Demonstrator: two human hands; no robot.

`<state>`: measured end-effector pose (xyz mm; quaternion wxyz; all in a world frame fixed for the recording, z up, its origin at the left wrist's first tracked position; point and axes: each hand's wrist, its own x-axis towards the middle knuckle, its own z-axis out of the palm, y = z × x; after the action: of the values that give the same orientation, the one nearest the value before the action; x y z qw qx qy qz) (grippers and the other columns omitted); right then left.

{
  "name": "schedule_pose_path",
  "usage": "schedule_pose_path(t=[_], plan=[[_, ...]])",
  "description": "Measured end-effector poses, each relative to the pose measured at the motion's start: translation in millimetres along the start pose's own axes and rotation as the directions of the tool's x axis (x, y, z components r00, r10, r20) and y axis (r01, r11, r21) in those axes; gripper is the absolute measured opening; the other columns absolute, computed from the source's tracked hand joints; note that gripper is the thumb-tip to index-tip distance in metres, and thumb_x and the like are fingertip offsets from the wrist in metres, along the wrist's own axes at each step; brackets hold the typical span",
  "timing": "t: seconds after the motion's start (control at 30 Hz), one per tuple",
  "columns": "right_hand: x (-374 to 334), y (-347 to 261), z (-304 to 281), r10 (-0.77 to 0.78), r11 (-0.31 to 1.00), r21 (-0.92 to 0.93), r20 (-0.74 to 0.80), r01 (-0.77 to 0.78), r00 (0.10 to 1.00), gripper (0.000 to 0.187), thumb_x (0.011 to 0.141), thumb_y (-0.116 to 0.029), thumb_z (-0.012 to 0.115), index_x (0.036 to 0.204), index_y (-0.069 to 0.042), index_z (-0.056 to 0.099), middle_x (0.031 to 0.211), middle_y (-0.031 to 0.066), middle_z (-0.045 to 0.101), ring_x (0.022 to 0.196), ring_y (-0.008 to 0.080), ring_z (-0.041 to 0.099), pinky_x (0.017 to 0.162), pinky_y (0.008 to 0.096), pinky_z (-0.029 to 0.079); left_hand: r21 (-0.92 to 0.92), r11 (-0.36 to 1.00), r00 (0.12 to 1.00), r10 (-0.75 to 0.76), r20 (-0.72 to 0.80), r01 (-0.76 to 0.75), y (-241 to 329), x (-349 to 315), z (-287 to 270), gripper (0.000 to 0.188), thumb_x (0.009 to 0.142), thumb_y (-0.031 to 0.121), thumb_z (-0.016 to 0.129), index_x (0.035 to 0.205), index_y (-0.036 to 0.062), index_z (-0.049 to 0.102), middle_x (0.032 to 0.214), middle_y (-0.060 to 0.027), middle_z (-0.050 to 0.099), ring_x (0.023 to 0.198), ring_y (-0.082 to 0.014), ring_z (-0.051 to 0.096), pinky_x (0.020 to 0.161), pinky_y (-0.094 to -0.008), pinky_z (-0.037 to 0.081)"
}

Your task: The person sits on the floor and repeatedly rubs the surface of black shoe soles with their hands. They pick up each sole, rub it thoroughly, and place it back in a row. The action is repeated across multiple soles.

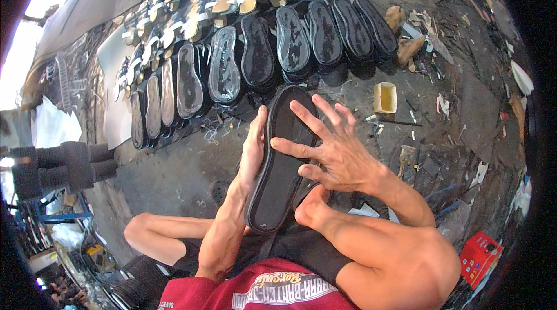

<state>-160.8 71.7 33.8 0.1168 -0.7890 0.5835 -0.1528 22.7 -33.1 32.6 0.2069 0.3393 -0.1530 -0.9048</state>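
Observation:
A black shoe sole [277,176] stands tilted lengthwise above my lap, its toe end pointing away from me. Along its left edge my left hand [253,150] grips it, the thumb side up and the other fingers mostly hidden behind. Over the upper right half of the sole, my right hand [333,153] is spread with fingers apart. Its index fingertip reaches across the sole's face near the left rim; whether it presses on the surface I cannot tell. Nothing is held in that hand.
Beyond the sole lies a curved row of black soles [258,51], with several strapped sandal uppers [223,2] behind. A small tub of yellowish liquid [385,98] and a brush [406,156] sit at the right. Stacked black pieces [64,168] stand left; a red box [480,259] lies lower right.

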Motion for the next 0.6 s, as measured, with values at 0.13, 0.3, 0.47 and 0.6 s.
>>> schedule_pose_path(t=[0.13, 0.3, 0.47, 0.6], plan=[[-1.9, -7.7, 3.1, 0.005, 1.000, 0.025, -0.025, -0.004, 1.000, 0.053, 0.112, -0.066, 0.029, 0.161, -0.054, 0.045, 0.182, 0.0054, 0.017, 0.163, 0.0388, 0.013, 0.125, 0.0653, 0.007, 0.056, 0.996, 0.996, 0.079, -0.044, -0.076, 1.2, -0.5, 4.6, 0.070, 0.112, 0.064, 0.037, 0.150, 0.0091, 0.058, 0.136, -0.0183, 0.070, 0.111, -0.0297, 0.076, 0.093, -0.0441, 0.067], [-6.9, -21.5, 5.0, -0.008, 0.999, 0.043, -0.048, 0.010, 0.999, 0.053, 0.112, -0.067, 0.028, 0.160, -0.055, 0.046, 0.181, 0.0048, 0.019, 0.163, 0.0370, 0.012, 0.126, 0.0629, 0.004, 0.100, 0.977, 0.979, 0.195, -0.051, -0.189, 3.2, 0.7, 4.0, 0.075, 0.112, 0.065, 0.034, 0.147, 0.0047, 0.060, 0.132, -0.0193, 0.071, 0.110, -0.0309, 0.075, 0.097, -0.0450, 0.065], [-18.3, -32.0, 11.5, -0.032, 0.991, 0.120, -0.160, 0.052, 0.987, 0.056, 0.112, -0.067, 0.027, 0.161, -0.051, 0.048, 0.180, 0.0093, 0.022, 0.164, 0.0372, 0.013, 0.127, 0.0612, 0.005, -0.050, 0.969, 0.962, 0.246, 0.115, -0.242, 5.9, 16.2, -7.5, 0.085, 0.110, 0.071, 0.030, 0.144, -0.0008, 0.060, 0.131, -0.0233, 0.071, 0.109, -0.0307, 0.074, 0.100, -0.0427, 0.060], [-26.7, 20.8, 9.0, 0.358, 0.863, 0.489, -0.412, -0.128, 0.838, 0.064, 0.116, -0.058, 0.020, 0.163, -0.029, 0.052, 0.179, 0.0171, 0.022, 0.164, 0.0416, 0.011, 0.130, 0.0574, 0.006, -0.218, 0.946, 0.966, 0.254, 0.043, -0.239, 0.3, 24.1, -33.5, 0.088, 0.106, 0.074, 0.037, 0.145, -0.0021, 0.058, 0.135, -0.0266, 0.069, 0.107, -0.0351, 0.073, 0.098, -0.0456, 0.060]])
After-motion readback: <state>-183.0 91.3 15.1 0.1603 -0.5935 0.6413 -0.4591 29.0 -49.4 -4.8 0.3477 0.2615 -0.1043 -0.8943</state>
